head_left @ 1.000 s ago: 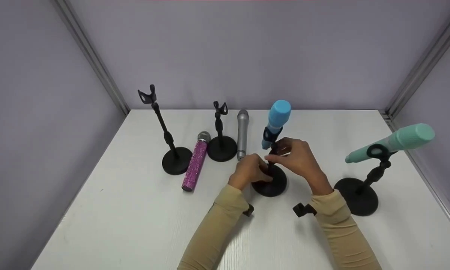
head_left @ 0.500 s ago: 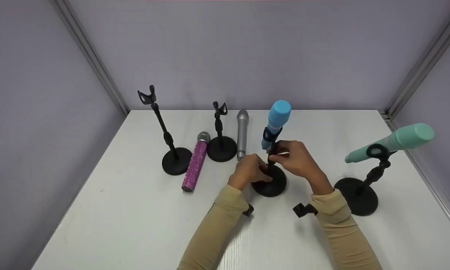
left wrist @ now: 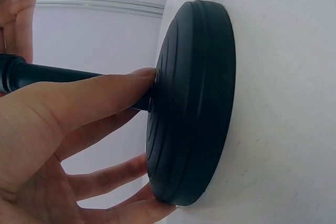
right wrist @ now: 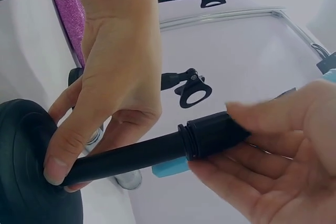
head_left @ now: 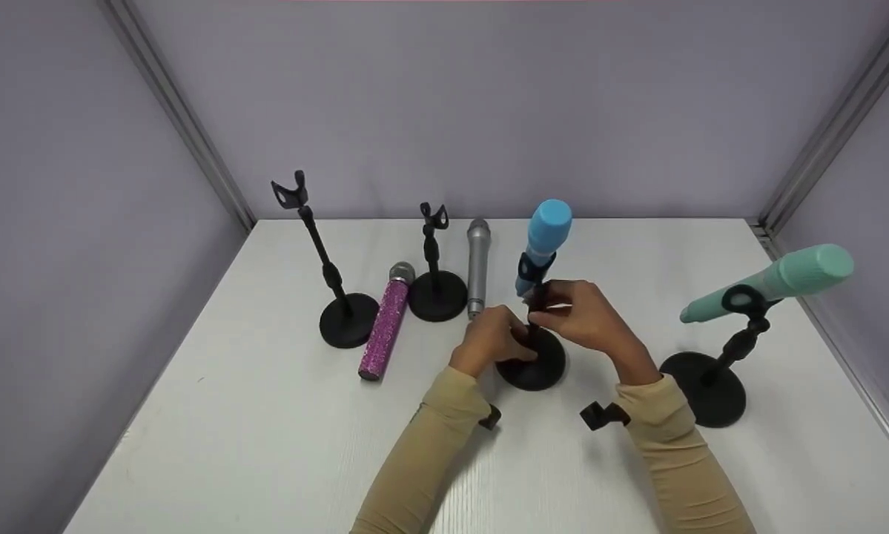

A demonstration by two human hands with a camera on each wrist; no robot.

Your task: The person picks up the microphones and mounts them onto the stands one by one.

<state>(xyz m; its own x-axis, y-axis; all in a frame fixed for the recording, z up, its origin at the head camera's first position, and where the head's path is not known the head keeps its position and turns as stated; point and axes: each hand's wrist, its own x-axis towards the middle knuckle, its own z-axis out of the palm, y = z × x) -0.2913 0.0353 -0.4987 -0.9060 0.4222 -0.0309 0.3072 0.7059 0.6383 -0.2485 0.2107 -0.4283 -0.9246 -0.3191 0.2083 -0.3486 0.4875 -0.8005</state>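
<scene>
A blue microphone (head_left: 549, 226) sits tilted in the clip of a black desk microphone stand (head_left: 534, 380). Low on this stand, my left hand (head_left: 491, 340) pinches the foot of the pole, and its other fingers touch the round base (left wrist: 191, 103) in the left wrist view. Higher up, my right hand (head_left: 589, 317) grips the thick collar (right wrist: 212, 136) between thumb and fingers, just under the clip. The base stands flat on the white table. My right hand hides part of the upper pole in the head view.
A mint-green microphone (head_left: 785, 282) rests in another stand (head_left: 704, 393) at right. Two stands with bare clips, one taller (head_left: 348, 322) and one shorter (head_left: 438, 298), stand left. A glittery pink microphone (head_left: 386, 326) and a silver microphone (head_left: 479, 259) lie between. Walls (head_left: 444, 111) enclose the table.
My right hand has slid slightly down the stand and its fingers have shifted on the collar. My left hand has stayed at the base.
</scene>
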